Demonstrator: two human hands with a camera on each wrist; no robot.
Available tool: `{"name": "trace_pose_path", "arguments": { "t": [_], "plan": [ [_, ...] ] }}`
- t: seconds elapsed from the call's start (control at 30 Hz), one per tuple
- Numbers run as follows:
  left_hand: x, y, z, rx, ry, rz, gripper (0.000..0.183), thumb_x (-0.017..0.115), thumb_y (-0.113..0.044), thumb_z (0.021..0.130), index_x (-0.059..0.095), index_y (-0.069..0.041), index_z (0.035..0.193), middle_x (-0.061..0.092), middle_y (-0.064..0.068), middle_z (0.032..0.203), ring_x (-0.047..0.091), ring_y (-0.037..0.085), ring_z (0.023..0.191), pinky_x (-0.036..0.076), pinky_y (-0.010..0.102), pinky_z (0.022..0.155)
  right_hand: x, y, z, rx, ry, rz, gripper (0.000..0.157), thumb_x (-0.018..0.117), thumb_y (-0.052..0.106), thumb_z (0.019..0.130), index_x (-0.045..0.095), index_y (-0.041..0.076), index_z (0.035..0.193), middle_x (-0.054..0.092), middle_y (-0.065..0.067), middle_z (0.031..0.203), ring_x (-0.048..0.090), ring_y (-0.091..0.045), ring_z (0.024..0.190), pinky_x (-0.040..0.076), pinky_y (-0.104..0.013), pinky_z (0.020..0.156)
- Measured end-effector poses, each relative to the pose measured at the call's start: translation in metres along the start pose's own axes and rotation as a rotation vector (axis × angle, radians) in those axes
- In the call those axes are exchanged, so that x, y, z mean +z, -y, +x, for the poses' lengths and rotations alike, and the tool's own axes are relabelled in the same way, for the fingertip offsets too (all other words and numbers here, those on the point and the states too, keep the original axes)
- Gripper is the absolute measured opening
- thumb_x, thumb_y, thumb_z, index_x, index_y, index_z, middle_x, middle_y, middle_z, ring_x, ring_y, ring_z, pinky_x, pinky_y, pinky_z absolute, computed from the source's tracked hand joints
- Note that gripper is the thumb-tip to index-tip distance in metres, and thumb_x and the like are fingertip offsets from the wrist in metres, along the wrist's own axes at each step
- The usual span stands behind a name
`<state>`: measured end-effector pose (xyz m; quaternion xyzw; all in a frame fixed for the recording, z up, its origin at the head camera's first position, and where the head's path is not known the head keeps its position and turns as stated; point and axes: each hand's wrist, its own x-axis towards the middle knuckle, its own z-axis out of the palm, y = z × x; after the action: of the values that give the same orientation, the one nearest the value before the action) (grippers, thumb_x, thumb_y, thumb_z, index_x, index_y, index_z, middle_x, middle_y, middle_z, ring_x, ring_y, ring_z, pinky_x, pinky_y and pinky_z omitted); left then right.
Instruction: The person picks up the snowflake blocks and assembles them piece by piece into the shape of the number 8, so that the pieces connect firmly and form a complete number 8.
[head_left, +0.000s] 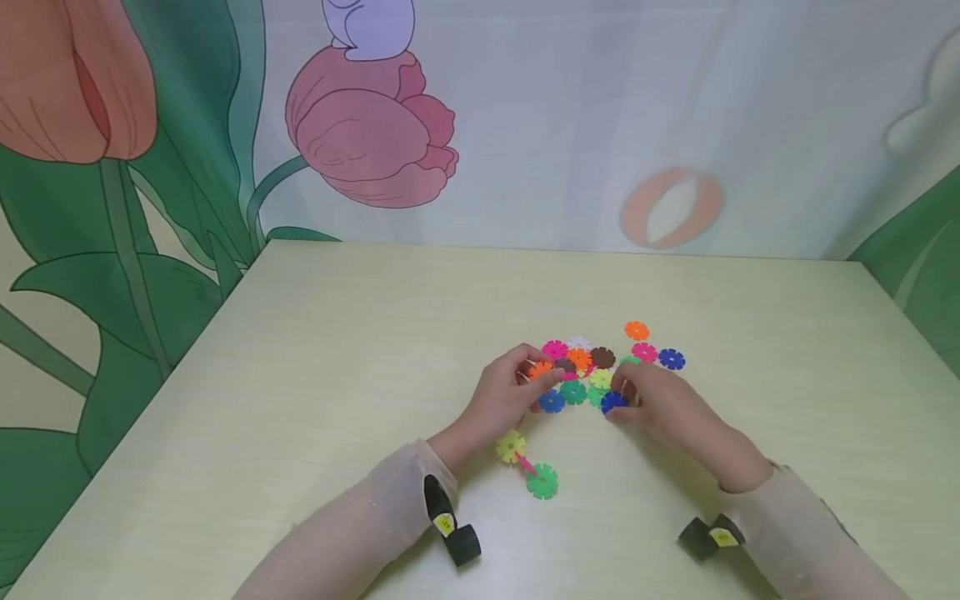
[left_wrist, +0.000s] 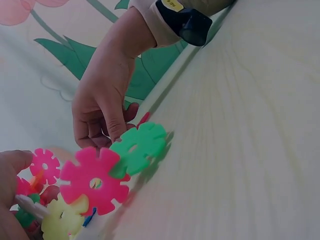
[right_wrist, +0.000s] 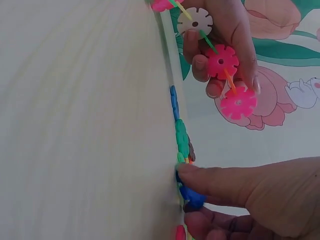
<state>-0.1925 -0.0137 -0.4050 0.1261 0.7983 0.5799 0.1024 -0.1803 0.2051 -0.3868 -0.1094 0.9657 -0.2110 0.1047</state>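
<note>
My left hand (head_left: 501,396) holds a chain of interlocked, notched plastic flower discs above the table. One end of the chain trails toward me, with a yellow disc (head_left: 511,446), a pink disc (left_wrist: 94,182) and a green disc (left_wrist: 139,149). In the right wrist view, a white disc (right_wrist: 195,23) and pink discs (right_wrist: 238,103) joined by edge-on pieces hang by the left fingers. At the near right side of the loose pile, my right hand (head_left: 667,404) pinches a dark blue disc (head_left: 613,403) between thumb and fingers. The palm side of the left hand is partly hidden.
Several loose discs lie between and beyond the hands, among them a brown disc (head_left: 602,358) and a teal disc (head_left: 573,392). Farther right are an orange disc (head_left: 637,331) and another blue disc (head_left: 672,359). A printed curtain (head_left: 525,125) hangs behind the pale table (head_left: 337,358).
</note>
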Motion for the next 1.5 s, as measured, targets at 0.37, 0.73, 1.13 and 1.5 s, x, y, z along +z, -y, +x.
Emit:
{"name": "trace_pose_path", "arguments": {
  "t": [0.37, 0.73, 1.13, 1.5],
  "plan": [
    [0.001, 0.002, 0.001, 0.003, -0.013, -0.05, 0.025, 0.068, -0.03, 0.09, 0.061, -0.008, 0.1, 0.065, 0.012, 0.084, 0.058, 0.019, 0.055, 0.039, 0.021, 0.05, -0.006, -0.001, -0.002, -0.008, -0.067, 0.141, 0.02, 0.07, 0.018, 0.088, 0.063, 0.005, 0.1, 0.061, -0.003, 0.071, 0.05, -0.014, 0.051, 0.042, -0.024, 0.046],
    [0.005, 0.004, 0.001, 0.007, 0.042, -0.08, 0.024, 0.067, -0.031, 0.09, 0.062, -0.011, 0.103, 0.067, 0.017, 0.07, 0.058, 0.016, 0.051, 0.03, 0.021, 0.043, -0.006, 0.004, -0.006, -0.099, -0.06, 0.464, 0.019, 0.057, 0.015, 0.096, 0.058, 0.001, 0.109, 0.059, -0.014, 0.07, 0.05, -0.015, 0.047, 0.04, -0.02, 0.042],
    [0.005, 0.003, 0.0, 0.018, 0.038, -0.08, 0.023, 0.067, -0.03, 0.09, 0.062, -0.011, 0.103, 0.061, -0.001, 0.059, 0.057, 0.016, 0.052, 0.027, 0.021, 0.044, -0.007, 0.007, -0.009, -0.114, -0.057, 0.474, 0.019, 0.058, 0.014, 0.095, 0.061, 0.0, 0.108, 0.058, -0.013, 0.07, 0.053, -0.019, 0.051, 0.042, -0.021, 0.044],
    [0.007, -0.001, -0.002, 0.045, 0.053, -0.107, 0.024, 0.067, -0.027, 0.09, 0.062, -0.007, 0.103, 0.065, 0.023, 0.072, 0.059, 0.03, 0.057, 0.03, 0.021, 0.044, -0.004, 0.009, -0.01, -0.135, -0.091, 0.501, 0.019, 0.059, 0.014, 0.095, 0.062, 0.001, 0.108, 0.056, -0.009, 0.066, 0.051, -0.013, 0.05, 0.039, -0.02, 0.043]
  ]
}}
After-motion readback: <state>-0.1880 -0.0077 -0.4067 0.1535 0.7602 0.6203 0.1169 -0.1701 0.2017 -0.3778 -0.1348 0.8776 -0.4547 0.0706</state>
